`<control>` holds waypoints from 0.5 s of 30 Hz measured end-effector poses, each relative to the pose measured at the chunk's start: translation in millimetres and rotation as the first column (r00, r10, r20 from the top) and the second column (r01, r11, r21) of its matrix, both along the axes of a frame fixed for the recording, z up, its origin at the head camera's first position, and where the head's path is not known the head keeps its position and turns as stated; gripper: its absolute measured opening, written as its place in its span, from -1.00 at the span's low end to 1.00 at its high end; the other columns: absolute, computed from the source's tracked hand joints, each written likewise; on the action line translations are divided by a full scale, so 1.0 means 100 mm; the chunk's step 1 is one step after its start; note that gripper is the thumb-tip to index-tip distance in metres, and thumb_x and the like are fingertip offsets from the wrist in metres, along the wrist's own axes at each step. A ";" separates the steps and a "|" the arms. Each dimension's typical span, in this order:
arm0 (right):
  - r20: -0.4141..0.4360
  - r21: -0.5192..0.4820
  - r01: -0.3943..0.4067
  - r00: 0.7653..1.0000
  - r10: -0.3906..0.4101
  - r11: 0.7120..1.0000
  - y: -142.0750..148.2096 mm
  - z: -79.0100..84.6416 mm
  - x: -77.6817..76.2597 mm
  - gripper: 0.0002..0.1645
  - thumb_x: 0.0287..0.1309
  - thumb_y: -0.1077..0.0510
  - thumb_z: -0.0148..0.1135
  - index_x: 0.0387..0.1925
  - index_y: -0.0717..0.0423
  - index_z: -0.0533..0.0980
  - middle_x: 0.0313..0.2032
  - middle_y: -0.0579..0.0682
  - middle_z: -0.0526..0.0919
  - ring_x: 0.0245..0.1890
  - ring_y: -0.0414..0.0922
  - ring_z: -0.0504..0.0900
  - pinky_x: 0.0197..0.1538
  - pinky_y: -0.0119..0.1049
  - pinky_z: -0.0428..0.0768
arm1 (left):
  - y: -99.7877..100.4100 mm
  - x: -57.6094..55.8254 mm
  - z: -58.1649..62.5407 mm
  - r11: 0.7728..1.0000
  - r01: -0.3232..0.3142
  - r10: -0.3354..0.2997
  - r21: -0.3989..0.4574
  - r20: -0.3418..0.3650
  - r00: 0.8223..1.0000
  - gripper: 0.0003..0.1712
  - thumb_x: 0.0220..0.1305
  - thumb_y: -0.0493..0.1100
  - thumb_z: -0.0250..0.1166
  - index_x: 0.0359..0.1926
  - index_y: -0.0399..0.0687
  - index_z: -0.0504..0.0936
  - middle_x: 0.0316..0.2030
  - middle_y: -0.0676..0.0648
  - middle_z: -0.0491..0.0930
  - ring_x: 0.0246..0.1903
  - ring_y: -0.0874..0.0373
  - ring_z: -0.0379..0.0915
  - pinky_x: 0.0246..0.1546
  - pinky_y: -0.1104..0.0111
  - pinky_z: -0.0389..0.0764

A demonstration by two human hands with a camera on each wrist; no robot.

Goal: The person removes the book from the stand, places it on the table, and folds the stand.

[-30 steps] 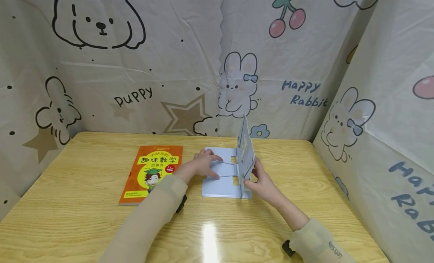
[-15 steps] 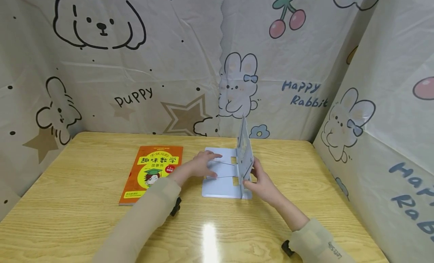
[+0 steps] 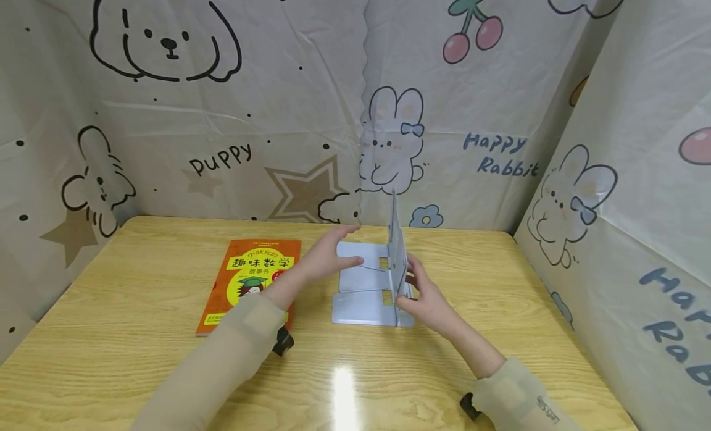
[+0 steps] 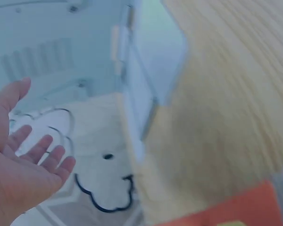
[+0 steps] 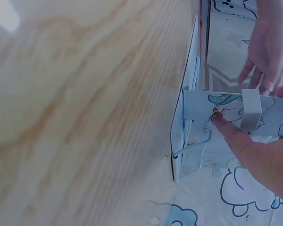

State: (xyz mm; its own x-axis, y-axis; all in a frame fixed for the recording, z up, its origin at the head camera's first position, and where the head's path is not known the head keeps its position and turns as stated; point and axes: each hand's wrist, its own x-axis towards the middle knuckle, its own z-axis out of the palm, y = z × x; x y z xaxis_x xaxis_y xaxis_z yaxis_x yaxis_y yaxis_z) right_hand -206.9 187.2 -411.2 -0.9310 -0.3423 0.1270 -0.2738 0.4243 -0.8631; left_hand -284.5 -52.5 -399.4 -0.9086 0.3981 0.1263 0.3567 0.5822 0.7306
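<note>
A pale blue folding book stand (image 3: 363,309) lies with its base flat on the table and its slotted back panel (image 3: 397,258) standing nearly upright. My right hand (image 3: 433,302) grips the panel's near lower part, thumb on the near edge and fingers behind. In the right wrist view a bent wire support (image 5: 193,149) shows between panel and base, with the thumb on the panel's patterned face. My left hand (image 3: 324,257) hovers by the base's left side, holding nothing. Its fingers are spread and relaxed in the left wrist view, apart from the stand.
An orange book (image 3: 219,295) with a cartoon cover lies left of the stand, partly under the left forearm. Behind the wooden table (image 3: 422,381) hangs a printed cloth (image 3: 311,110), and another stretch of it closes off the right side.
My left hand has come off the stand's base and drawn back to the left, its fingers spreading. The back panel has swung slightly leftward, with the right hand still on it.
</note>
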 end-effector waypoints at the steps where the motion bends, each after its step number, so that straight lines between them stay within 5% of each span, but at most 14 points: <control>1: 0.001 0.003 0.000 1.000 0.000 1.000 0.01 -0.04 -0.02 0.00 -0.02 0.35 0.13 0.43 -0.05 -0.06 0.34 0.29 0.15 0.27 0.27 0.27 0.08 0.11 0.51 | 0.01 0.03 0.04 1.000 -0.006 0.006 0.023 0.001 1.000 -0.15 0.14 0.07 0.35 0.40 0.08 0.21 0.36 -0.07 0.22 0.32 -0.05 0.16 0.29 0.03 0.27; 9: -0.007 -0.002 -0.016 1.000 0.016 1.000 -0.02 -0.08 -0.07 0.00 -0.07 0.34 0.15 0.42 -0.12 0.00 0.31 0.22 0.22 0.24 0.22 0.35 0.01 -0.09 0.60 | 0.07 0.18 0.36 0.981 0.007 -0.009 0.195 0.011 1.000 -0.18 0.15 0.08 0.34 0.38 0.08 0.23 0.32 -0.03 0.29 0.29 -0.01 0.20 0.27 0.06 0.32; 15: -0.016 0.027 -0.019 1.000 0.019 0.999 -0.07 -0.06 -0.07 0.01 -0.06 0.34 0.17 0.41 -0.20 0.01 0.30 0.19 0.25 0.24 0.17 0.36 0.05 -0.02 0.57 | 0.13 0.28 0.52 0.970 0.001 -0.025 0.245 0.093 0.995 -0.18 0.16 0.10 0.32 0.39 0.12 0.20 0.31 -0.02 0.31 0.29 0.05 0.22 0.25 0.11 0.36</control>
